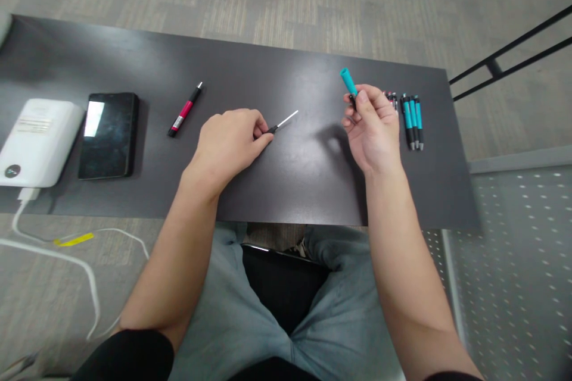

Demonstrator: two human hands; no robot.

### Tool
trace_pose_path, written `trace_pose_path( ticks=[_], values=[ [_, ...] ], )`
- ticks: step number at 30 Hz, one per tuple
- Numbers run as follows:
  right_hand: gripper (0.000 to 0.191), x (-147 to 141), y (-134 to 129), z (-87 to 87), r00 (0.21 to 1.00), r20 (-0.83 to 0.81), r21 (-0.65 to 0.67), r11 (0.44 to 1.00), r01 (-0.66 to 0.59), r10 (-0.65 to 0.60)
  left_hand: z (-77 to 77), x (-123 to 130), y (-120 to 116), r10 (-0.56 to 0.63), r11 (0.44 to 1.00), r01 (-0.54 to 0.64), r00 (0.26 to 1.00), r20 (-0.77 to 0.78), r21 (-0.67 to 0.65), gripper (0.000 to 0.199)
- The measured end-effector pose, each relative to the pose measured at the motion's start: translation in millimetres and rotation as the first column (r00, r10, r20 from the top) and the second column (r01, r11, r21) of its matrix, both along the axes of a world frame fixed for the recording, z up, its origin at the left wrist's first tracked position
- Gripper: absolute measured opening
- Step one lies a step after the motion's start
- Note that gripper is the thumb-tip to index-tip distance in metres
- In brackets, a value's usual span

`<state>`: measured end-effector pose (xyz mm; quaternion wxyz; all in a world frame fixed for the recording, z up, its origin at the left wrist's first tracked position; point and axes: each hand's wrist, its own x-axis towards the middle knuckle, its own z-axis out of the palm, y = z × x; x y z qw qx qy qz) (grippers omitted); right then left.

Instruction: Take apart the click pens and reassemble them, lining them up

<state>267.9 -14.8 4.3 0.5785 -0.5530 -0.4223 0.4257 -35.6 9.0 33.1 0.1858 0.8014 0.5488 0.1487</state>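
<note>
My left hand (232, 141) rests low over the dark table, its fingers closed on a black pen part with a thin white refill (287, 119) sticking out to the right. Most of that black part is hidden in the fingers. Raised above the table, my right hand (374, 125) pinches a teal pen barrel (348, 81), its hollow-looking end tilted up and left. Something black shows at the barrel's lower end, partly covered by the fingers. Right of this hand lie several teal and black pens (412, 122) side by side, with a few red-tipped pens (391, 99) partly hidden behind the hand.
A red and black pen (185, 109) lies left of my left hand. Farther left are a black phone-like device (109, 136) and a white power bank (40, 143) with a white cable (92, 286) hanging off the table (286, 202). A perforated grey panel (522, 262) stands at the right.
</note>
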Motion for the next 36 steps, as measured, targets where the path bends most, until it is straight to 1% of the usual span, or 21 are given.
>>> trace_pose_path(
  ticks=[2,3,4,6,9,13,15,18,23,29,33,36],
  values=[
    [0.059,6.5,7.5,-13.3,0.997,0.072,0.019,1.000,0.005,-0.006,3.1,-1.6,2.8,-0.030,0.999,0.031,0.998,0.049,-0.019,0.007],
    [0.061,9.8,11.1,-20.3,0.997,0.069,0.053,0.998,0.021,-0.024,4.1,-2.5,4.3,-0.044,0.999,0.047,0.996,0.084,-0.028,0.003],
    [0.062,13.0,14.3,-27.0,0.998,0.054,0.092,0.995,0.035,-0.040,4.8,-3.4,5.8,-0.057,0.997,0.061,0.991,0.120,-0.035,0.002],
    [0.062,18.3,19.1,-38.2,0.999,0.025,0.139,0.990,0.024,-0.028,5.1,-5.3,8.6,-0.074,0.996,0.082,0.979,0.188,-0.037,0.006],
    [0.059,23.2,22.1,-47.8,1.000,0.017,0.193,0.981,-0.007,0.004,3.5,-7.7,11.6,-0.101,0.995,0.102,0.962,0.255,0.009,0.009],
    [0.057,26.7,22.0,-51.0,0.997,0.076,0.238,0.971,-0.037,0.019,1.0,-9.7,14.2,-0.167,0.984,0.140,0.939,0.301,0.109,0.010],
    [0.057,28.3,21.8,-51.7,0.995,0.090,0.244,0.968,-0.055,0.034,0.1,-10.5,15.3,-0.181,0.980,0.146,0.932,0.314,0.132,0.012],
    [0.060,31.0,22.3,-54.2,0.994,0.106,0.249,0.967,-0.059,0.034,-1.5,-11.6,16.7,-0.188,0.979,0.149,0.928,0.323,0.142,0.012],
    [0.063,32.5,23.9,-58.7,0.981,0.196,0.271,0.960,-0.063,0.009,-5.1,-12.5,17.6,-0.208,0.973,0.157,0.916,0.342,0.171,0.012],
    [0.070,26.8,21.3,-56.7,0.967,0.245,0.288,0.948,-0.138,0.066,-6.0,-10.4,18.1,-0.241,0.965,0.195,0.925,0.294,0.176,0.016],
    [0.070,25.7,21.9,-56.7,0.965,0.256,0.276,0.953,-0.120,0.048,-5.9,-10.1,18.6,-0.233,0.967,0.190,0.929,0.287,0.172,0.016],
    [0.063,29.2,24.8,-59.8,0.971,0.238,0.287,0.955,-0.070,-0.001,-4.6,-10.7,17.9,-0.218,0.971,0.177,0.933,0.288,0.161,0.018]
  ],
)
